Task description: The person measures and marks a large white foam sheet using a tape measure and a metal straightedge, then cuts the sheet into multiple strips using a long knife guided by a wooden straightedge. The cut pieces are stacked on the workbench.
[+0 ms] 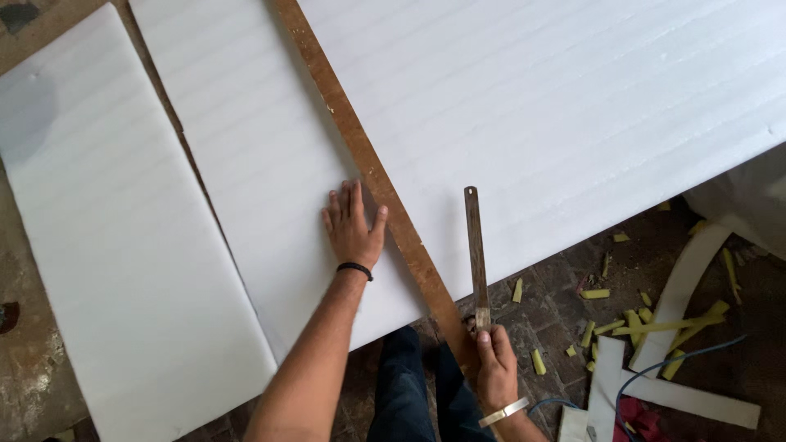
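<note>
My left hand (352, 229) lies flat with fingers spread on the white foam sheet (262, 196), thumb against the long wooden straightedge (377, 180) that runs across it, while my right hand (495, 368) is closed round the handle of a long metal blade (476, 254) lying at the sheet's near edge. If the straightedge slides under light pressure, I judge the blade could wander toward my thumb. Below is a brick floor (557, 311) littered with yellow foam scraps (639, 323) and white offcuts (679, 286).
</note>
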